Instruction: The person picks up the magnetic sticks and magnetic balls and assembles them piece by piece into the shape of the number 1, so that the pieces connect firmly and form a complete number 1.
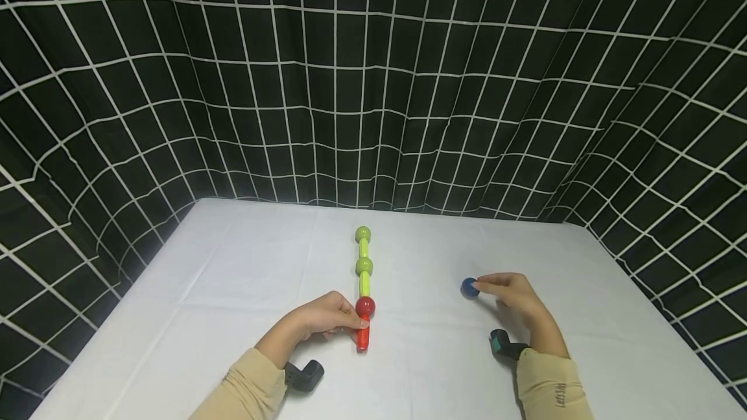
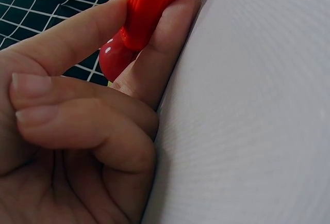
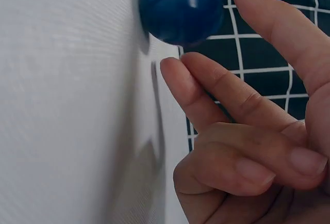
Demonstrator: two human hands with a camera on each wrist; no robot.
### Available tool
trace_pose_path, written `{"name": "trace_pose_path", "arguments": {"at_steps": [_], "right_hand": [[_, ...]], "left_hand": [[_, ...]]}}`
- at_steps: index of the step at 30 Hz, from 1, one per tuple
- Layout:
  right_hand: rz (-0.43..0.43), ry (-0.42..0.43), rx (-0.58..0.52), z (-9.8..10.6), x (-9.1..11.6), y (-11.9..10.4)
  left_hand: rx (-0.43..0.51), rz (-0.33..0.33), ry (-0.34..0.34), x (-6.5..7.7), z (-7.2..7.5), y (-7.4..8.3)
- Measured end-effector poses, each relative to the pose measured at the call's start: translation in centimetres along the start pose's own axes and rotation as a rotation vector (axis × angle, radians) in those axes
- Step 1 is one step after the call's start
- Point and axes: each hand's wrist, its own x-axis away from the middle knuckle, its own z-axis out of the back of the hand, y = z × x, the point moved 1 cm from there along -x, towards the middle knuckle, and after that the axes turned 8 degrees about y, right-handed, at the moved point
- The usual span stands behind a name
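Observation:
Between thumb and forefinger my left hand (image 1: 329, 315) pinches a red rod (image 1: 363, 336), whose far end meets a red ball (image 1: 365, 306). Beyond that ball runs a straight chain: a yellow-green rod (image 1: 364, 284), a green ball (image 1: 364, 266), another yellow-green rod (image 1: 364, 248) and a far green ball (image 1: 363, 234). In the left wrist view the red rod (image 2: 149, 12) sits between the fingers, the other fingers curled. On the right, a blue ball (image 1: 469, 288) lies on the cloth. My right hand (image 1: 513, 293) is at it; the right wrist view shows thumb and fingers spread, apart from the ball (image 3: 181, 8).
A white cloth (image 1: 262, 251) with faint creases covers the table. Black curtains (image 1: 350, 83) with a white grid stand behind and at both sides. Dark wrist devices (image 1: 305, 376) are worn on both forearms, below beige sleeves (image 1: 551, 378).

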Motion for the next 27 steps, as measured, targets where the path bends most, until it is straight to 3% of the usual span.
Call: {"name": "trace_pose_path", "arguments": {"at_steps": [12, 19, 27], "right_hand": [[0.043, 0.026, 0.035, -1.3, -0.2, -0.3], [0.133, 0.047, 0.094, -2.0, 0.0, -1.2], [0.139, 0.042, 0.088, -2.4, -0.1, -1.0]], "left_hand": [[-0.007, 0.0, 0.009, 0.1, 0.0, 0.1], [0.014, 0.0, 0.005, 0.2, 0.0, 0.2], [0.025, 0.004, -0.001, 0.1, 0.0, 0.1]]}}
